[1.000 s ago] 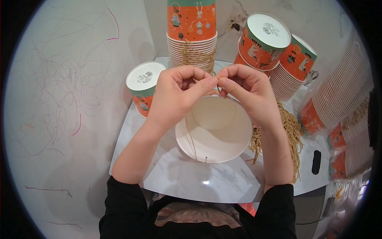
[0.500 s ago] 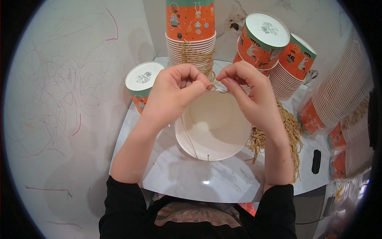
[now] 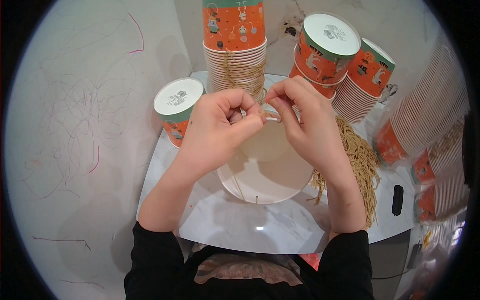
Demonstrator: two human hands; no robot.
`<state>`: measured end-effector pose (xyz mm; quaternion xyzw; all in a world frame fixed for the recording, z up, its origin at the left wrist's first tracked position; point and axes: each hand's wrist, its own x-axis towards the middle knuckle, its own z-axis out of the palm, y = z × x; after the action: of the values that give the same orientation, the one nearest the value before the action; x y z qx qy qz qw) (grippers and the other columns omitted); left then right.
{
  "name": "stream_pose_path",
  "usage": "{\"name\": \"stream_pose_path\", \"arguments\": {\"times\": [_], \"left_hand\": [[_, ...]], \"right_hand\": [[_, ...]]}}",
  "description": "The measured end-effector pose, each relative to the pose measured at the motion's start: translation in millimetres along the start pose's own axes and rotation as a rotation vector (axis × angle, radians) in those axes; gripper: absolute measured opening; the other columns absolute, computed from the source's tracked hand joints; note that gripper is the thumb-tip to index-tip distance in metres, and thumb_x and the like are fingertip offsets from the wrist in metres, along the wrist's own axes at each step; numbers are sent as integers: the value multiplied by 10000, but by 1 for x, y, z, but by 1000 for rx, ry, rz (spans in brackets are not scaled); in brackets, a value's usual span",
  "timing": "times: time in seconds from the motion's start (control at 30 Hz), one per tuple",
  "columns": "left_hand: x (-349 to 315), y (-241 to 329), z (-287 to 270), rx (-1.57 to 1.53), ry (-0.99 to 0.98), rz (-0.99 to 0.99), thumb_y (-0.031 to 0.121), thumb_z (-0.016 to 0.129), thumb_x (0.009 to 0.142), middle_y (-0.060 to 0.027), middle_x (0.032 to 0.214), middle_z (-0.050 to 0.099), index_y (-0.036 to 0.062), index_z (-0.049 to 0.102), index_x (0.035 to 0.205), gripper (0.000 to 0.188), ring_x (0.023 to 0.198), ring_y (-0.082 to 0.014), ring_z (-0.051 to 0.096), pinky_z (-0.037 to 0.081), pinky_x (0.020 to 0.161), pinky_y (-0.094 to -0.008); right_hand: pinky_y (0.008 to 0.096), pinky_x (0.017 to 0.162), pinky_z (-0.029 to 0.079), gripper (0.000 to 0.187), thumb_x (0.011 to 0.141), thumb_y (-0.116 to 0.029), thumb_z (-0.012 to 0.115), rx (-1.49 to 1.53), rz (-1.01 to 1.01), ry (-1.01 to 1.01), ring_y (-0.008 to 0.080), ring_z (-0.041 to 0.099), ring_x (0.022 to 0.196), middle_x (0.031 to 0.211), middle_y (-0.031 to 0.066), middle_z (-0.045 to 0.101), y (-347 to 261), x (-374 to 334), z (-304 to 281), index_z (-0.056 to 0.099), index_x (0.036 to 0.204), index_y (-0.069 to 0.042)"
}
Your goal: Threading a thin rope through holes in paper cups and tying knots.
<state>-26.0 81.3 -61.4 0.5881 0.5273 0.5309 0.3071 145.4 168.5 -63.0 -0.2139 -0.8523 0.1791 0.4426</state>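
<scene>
A white-lined paper bucket stands on the table in front of me, its mouth facing up. A thin tan cord runs down inside its left wall, and a bit of cord shows at a hole by the near rim. At the far rim, my left hand is closed in a pinch on the cord, thumb against forefinger. My right hand pinches cord just to the right, close above the same rim. A short piece of white rim shows between the two hands. The fingers hide most of the cord there.
A tan cord bundle lies right of the bucket. Behind stands a cord-draped bucket stack. An upturned orange-and-green bucket sits left; further stacks and plastic-wrapped buckets are right. A small black object lies nearby.
My fingers have come down slightly onto the far rim, and the cord stretch seen between them before is now mostly covered. The whole view has shifted a little.
</scene>
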Motion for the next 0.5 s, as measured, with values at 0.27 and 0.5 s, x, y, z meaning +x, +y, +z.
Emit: {"name": "stream_pose_path", "arguments": {"times": [0.27, 0.5], "left_hand": [[5, -1, -1, -242, 8, -10, 101, 581, 951, -11, 880, 667, 47, 613, 873, 99, 585, 10, 442, 359, 528, -166], [9, -3, -6, -358, -39, -95, 197, 596, 1002, 13, 819, 621, 74, 602, 941, 138, 544, 9, 409, 317, 460, -169]], "right_hand": [[290, 709, 514, 83, 959, -62, 609, 449, 146, -78, 170, 650, 815, 937, 76, 645, 12, 3, -3, 635, 1000, 5], [241, 677, 532, 142, 962, -94, 647, 641, 302, -242, 90, 658, 789, 903, 29, 671, -6, 4, -8, 653, 1035, 28]]}}
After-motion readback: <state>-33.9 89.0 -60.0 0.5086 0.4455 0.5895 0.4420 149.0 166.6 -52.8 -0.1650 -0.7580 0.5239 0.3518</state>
